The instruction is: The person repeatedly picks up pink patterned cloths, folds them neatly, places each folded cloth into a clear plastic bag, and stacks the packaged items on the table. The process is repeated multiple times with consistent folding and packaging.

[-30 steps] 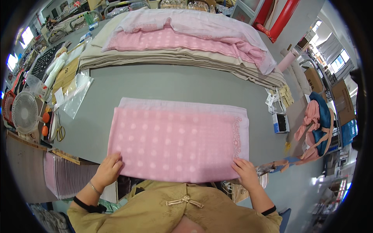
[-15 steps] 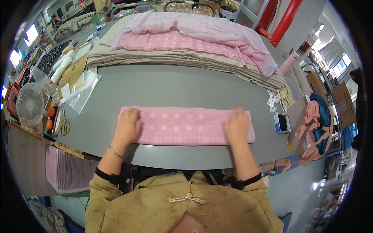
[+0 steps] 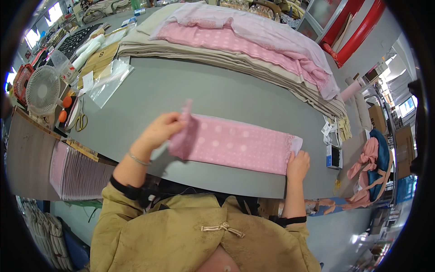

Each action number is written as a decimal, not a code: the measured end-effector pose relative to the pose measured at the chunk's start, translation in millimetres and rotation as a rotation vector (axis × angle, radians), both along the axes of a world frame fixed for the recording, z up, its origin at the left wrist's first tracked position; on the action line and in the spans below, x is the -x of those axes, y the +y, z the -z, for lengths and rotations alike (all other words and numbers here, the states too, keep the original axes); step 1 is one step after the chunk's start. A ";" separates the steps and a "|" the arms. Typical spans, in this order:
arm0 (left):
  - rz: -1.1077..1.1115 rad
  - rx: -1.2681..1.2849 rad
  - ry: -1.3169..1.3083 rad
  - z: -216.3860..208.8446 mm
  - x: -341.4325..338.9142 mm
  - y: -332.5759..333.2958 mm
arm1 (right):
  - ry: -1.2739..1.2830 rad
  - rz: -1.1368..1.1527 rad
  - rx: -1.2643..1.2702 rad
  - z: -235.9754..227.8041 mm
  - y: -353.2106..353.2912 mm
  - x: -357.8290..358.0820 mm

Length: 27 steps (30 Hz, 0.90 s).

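A long folded strip of pink cloth with pale dots point(image 3: 235, 143) lies across the grey table in front of me. My left hand point(image 3: 162, 130) pinches its left end and holds it raised off the table; that end is blurred by motion. At the other end, my right hand point(image 3: 297, 167) grips the near right corner. A pale whitish edge of fabric shows beyond its fingers at that corner.
A broad stack of beige cloth point(image 3: 181, 53) with pink and white fabric point(image 3: 253, 45) on top spans the far side. On the left are scissors point(image 3: 81, 122), a white fan point(image 3: 43, 90) and a clear plastic bag point(image 3: 111, 84). A small blue box point(image 3: 334, 157) stands right.
My left hand has lifted the cloth's left end, which lay flat before. My right hand has shifted to the near right corner. The view has turned, so the cloth now slants down to the right.
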<state>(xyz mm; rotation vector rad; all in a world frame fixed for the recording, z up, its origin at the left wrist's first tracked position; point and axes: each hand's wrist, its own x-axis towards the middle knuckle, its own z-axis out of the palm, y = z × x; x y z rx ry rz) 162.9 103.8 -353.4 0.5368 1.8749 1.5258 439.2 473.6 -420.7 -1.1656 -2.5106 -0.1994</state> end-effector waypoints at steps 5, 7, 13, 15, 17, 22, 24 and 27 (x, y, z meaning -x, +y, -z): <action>0.150 0.185 0.263 23.7 -40.9 73.5 | -0.029 -0.009 0.022 2.4 1.6 -0.1; 0.205 0.221 0.330 33.9 -42.5 76.1 | -0.062 0.010 0.105 1.7 7.8 -2.3; 0.308 0.254 1.395 51.7 -55.2 59.7 | 0.793 -0.227 1.117 -55.0 8.3 8.1; 0.250 0.097 1.145 49.9 -55.6 63.6 | 0.937 -0.378 1.138 -84.4 -15.0 21.6; 0.144 -0.209 0.613 44.3 -48.5 68.6 | 0.896 -0.551 0.952 -90.0 -67.6 50.8; -0.247 -0.089 -0.318 38.8 -32.7 63.6 | 0.309 -0.937 0.835 -63.2 -184.7 111.2; -0.172 0.146 0.212 47.9 -36.2 62.8 | 0.157 -1.039 0.642 -55.2 -189.3 99.8; -0.187 0.296 0.534 65.2 -40.1 67.8 | -0.005 -0.877 0.180 -47.1 -158.9 62.7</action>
